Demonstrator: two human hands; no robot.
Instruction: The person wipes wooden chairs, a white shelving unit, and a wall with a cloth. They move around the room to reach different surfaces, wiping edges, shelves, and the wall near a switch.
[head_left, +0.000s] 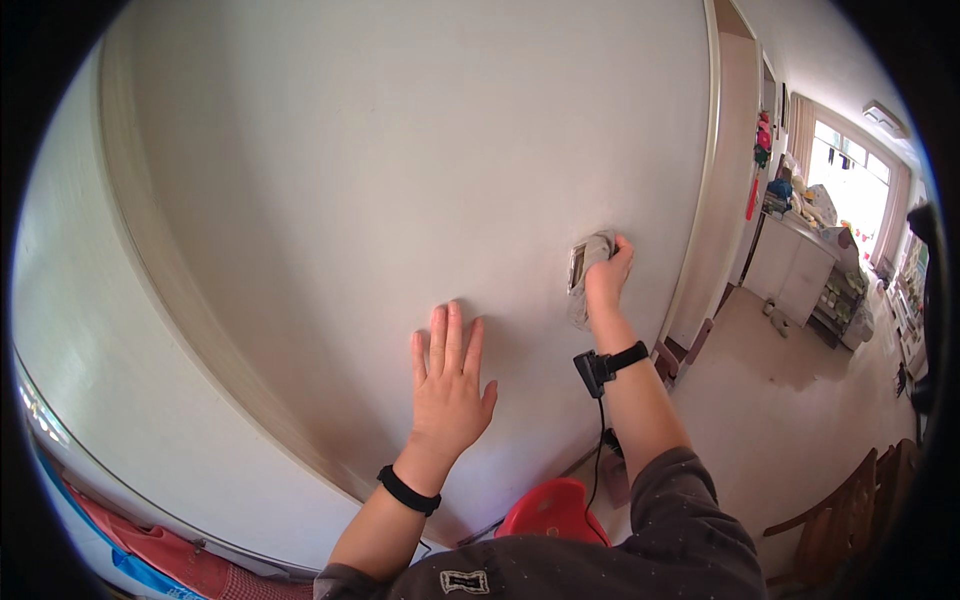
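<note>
My left hand (451, 397) lies flat with its fingers spread against a pale, smooth door-like panel (450, 165), holding nothing. Up and to the right of it, my right hand (611, 274) grips a crumpled grey cloth (596, 247). The cloth is pressed around a small recessed rectangular handle (576, 266) in the panel, partly covering it. Black bands circle both my wrists; the right one carries a small black device (592, 373) with a cable hanging down.
Below the panel stands a red plastic stool (553, 510). A wooden chair (840, 525) is at the lower right. Farther off are a white cabinet (787, 255) piled with items, shoes (776, 319) on the floor and a bright window. Red fabric (165, 555) lies at the lower left.
</note>
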